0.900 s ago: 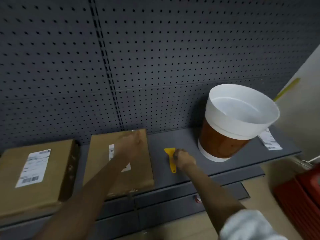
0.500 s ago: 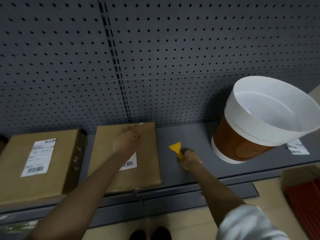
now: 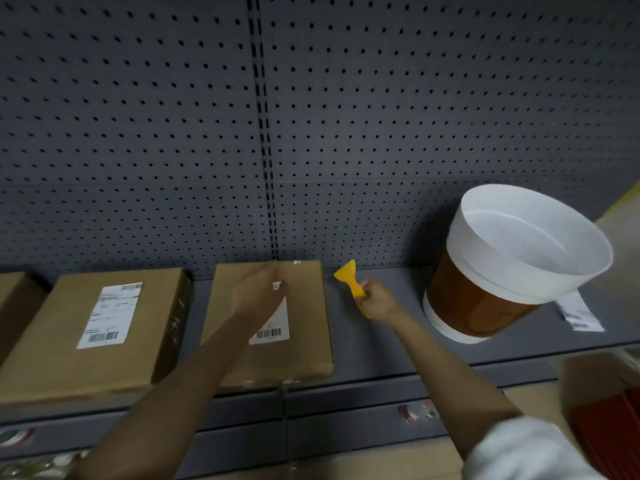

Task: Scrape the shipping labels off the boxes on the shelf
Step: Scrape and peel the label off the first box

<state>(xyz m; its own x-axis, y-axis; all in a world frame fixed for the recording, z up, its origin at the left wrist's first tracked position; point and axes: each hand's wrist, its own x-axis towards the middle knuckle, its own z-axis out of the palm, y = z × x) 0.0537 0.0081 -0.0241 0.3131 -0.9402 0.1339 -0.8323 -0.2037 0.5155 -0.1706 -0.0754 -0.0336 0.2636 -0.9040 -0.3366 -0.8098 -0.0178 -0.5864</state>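
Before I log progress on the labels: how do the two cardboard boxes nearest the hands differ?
The left box shows its whole label and nothing touches it; the middle box has the left hand resting on top, covering much of its label. The left box looks taller; the middle box is flatter. The middle box lies nearer the yellow scraper held in the right hand. Both are brown, lie flat and keep their labels.

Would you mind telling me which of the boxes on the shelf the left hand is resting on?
The middle box, nearest the yellow scraper. The left hand lies over its label; the box to its left is untouched, label fully showing.
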